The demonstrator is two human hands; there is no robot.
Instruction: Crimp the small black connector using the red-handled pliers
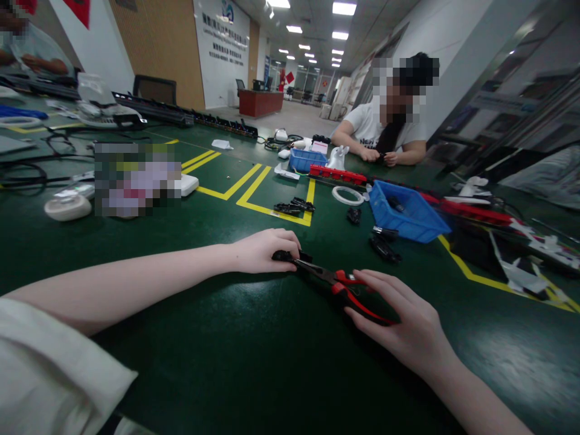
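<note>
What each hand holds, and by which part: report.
The right hand holds the pliers by the handles. The left hand pinches a black part near the pliers' tips; exactly where along it cannot be told.

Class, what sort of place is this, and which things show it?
Probably an assembly workspace inside an office building: a green table with yellow markings, a blue bin, and pliers in the right hand.

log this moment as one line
left hand: holding small black part | right hand: on red-and-black handles of long-nosed metal pliers, tips at part | beyond: blue plastic bin
</note>
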